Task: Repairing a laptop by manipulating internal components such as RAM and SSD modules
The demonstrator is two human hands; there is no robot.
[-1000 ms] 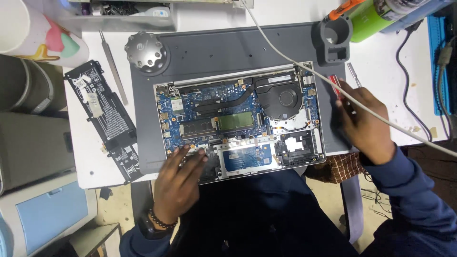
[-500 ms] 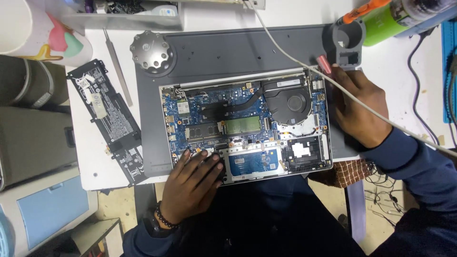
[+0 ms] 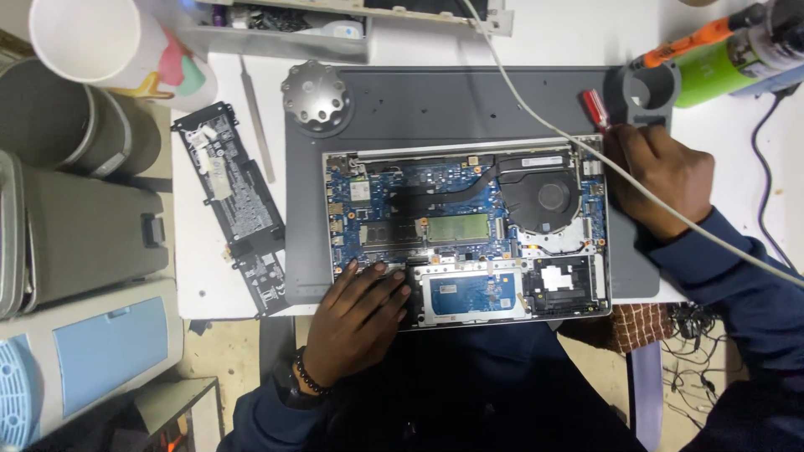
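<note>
Now holding the opened laptop [image 3: 465, 226] steady, in the middle of the bench on a grey mat [image 3: 435, 100]. Pressing the left hand [image 3: 356, 322] flat, fingers loose, on the laptop's near edge, gripping nothing. Closing the right hand [image 3: 662, 172] around a red-handled screwdriver [image 3: 596, 107] by the laptop's far right corner. Seeming to be working at a screw there, though hidden. Needing next, likely, a straight tip and a slow turn. Lying loose toward the left edge: a black battery [image 3: 239, 205].

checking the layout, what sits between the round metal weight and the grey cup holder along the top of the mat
In the head view, bare grey mat between the round metal weight and cup holder, crossed only by a white cable.
</note>
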